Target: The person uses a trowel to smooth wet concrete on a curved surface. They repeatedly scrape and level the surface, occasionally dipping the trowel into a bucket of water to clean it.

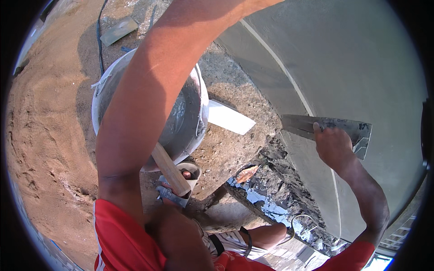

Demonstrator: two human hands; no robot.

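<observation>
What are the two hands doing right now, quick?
Left hand: out of view above the picture's top edge; only its forearm shows, so it cannot be told.
Right hand: closed on a steel trowel, pressed against the grey plastered wall.

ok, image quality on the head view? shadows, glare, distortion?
Head view: hard sunlight; the left forearm is shadowed along its near side and darkens the bucket; glare on the wet strip below the wall; heavy fisheye bending and a black rim; right hand and trowel sharp.
</observation>
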